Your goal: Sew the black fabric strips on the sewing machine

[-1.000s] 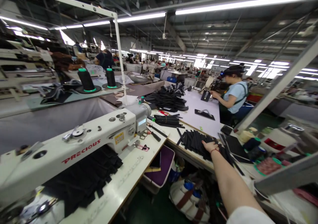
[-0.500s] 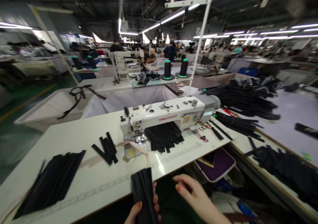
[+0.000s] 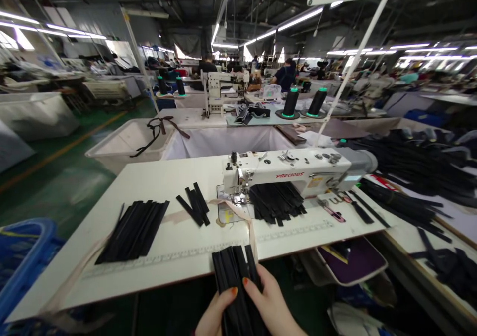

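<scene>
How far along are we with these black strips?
Possibly done: the fanned stack and small group set out on the table, though no stitching can be made out. In hand: a bundle, held by the left hand and right hand. Probably left: the pile under the machine's arm and the side-table strips.

The left hand (image 3: pixel 216 312) and right hand (image 3: pixel 271 303) are bare, with slim fingers. Bright orange polish colours the left thumbnail (image 3: pixel 233 291); the right thumbnail (image 3: pixel 245 281) is a deeper red-orange. Both nails look smooth and rounded.
</scene>
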Motion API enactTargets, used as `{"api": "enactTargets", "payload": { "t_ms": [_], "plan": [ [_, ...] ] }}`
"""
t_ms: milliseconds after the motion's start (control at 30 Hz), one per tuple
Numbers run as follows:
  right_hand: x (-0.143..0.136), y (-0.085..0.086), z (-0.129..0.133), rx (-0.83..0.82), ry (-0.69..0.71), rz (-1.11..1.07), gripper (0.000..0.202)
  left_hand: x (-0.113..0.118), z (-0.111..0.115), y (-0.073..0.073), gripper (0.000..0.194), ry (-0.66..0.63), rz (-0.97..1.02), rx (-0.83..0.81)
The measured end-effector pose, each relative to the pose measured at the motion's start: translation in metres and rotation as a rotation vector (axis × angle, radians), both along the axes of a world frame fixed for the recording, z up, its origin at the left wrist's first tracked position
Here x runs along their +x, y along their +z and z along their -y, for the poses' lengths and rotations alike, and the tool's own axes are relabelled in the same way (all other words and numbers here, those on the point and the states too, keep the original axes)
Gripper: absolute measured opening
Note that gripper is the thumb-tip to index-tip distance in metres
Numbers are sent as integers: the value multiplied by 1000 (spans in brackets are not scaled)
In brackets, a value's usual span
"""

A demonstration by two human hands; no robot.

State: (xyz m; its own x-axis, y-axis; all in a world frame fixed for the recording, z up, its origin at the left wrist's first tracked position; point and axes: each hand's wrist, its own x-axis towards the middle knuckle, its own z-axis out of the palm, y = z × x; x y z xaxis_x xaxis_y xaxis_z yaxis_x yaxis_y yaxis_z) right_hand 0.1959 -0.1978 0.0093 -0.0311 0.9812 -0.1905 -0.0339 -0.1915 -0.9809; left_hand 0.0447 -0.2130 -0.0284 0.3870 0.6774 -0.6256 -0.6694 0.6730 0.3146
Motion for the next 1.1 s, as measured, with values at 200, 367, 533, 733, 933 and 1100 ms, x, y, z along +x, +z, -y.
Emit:
{"api": "enactTargets", "payload": {
  "t_ms": [200,367,533,733,933,1100],
  "plan": [
    [6,-3,0,-254,-59,-354,44,7,-4,11,63,-9,88,153],
    [1,10,0,-183,-26,-235,54,7,-2,16,70,-34,-33,178],
    [0,10,2,-238,-20,-267,52,6,1,17,76,-41,-51,180],
    [11,1,1,-217,18,-230,48,2,2,10,72,-28,-13,70],
    [12,11,1,-97,37,-164,45,1,1,2,58,-50,41,-2],
    [6,8,5,-40,-33,-99,43,1,2,1,44,-22,27,-10]
  ]
}}
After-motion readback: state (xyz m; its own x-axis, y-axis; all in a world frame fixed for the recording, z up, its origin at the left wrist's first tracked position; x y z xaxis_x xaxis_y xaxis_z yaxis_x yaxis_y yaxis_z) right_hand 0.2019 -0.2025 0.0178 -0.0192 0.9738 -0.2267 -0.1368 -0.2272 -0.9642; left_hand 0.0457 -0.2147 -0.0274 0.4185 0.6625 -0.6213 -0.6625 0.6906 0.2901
